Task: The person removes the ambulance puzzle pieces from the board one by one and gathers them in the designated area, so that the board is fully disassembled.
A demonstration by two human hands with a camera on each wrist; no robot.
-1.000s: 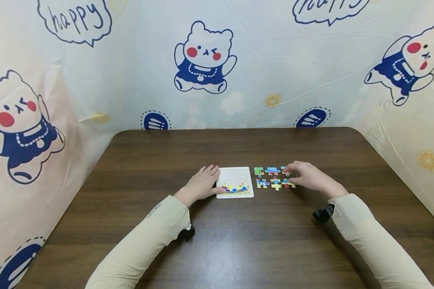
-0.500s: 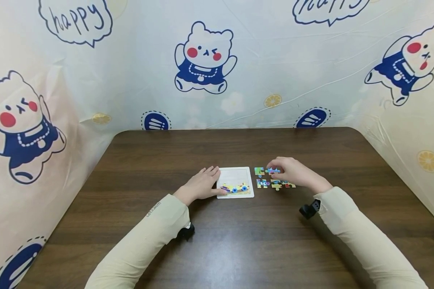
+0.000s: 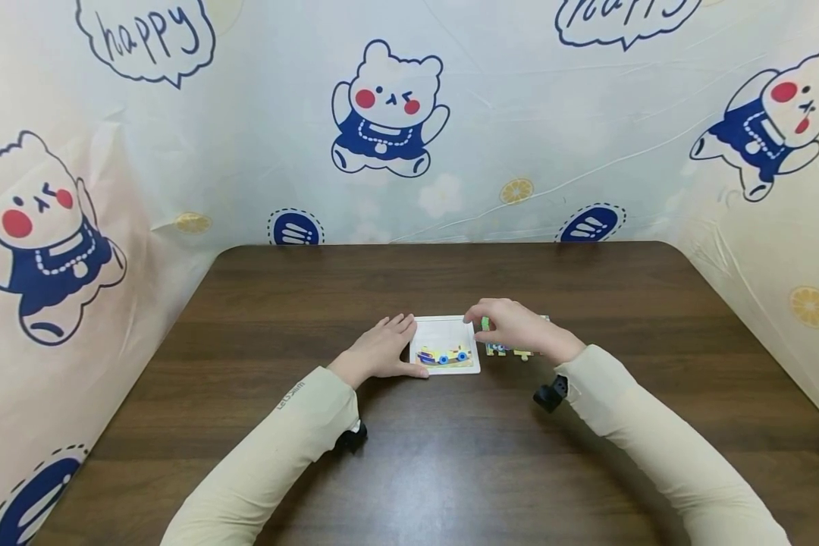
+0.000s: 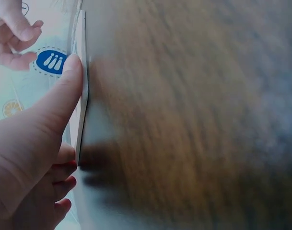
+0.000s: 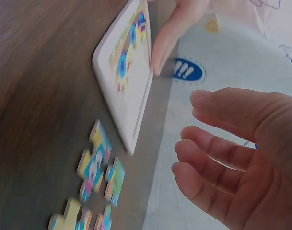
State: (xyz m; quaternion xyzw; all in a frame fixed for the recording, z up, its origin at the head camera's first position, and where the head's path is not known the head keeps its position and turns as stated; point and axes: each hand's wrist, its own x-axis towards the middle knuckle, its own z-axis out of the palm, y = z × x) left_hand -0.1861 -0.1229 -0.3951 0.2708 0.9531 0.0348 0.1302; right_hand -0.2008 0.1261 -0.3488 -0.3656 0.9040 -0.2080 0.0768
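Right fingers to puzzle tray: in the head view, the fingers of the right hand (image 3: 512, 324) are near the upper right corner of the white puzzle tray (image 3: 444, 334); from them, the tray lies toward the left of the frame. In the right wrist view a gap is visible between these fingers and the tray, so I judge they are above it, not touching.
Tray on desk: it lies flat on the desk (image 3: 409, 462), near the middle of the head view, its longer side running left to right. Along its bottom is a picture strip (image 3: 444, 359) with blue wheels; the part above is white.
Puzzle pieces (image 5: 95, 165): on the desk, just beside the right edge of the tray, partly covered by the right hand in the head view, so I cannot count all.
Nearer hand: the right one to the pieces, the left hand (image 3: 384, 349) to the tray's left edge.
Right hand pose: arm enters from the lower right; fingers are loosely bent, and nothing is seen between them.
Left hand pose: it touches the tray's left edge, fingers extended toward the upper right, thumb at the lower left corner; not clenched.
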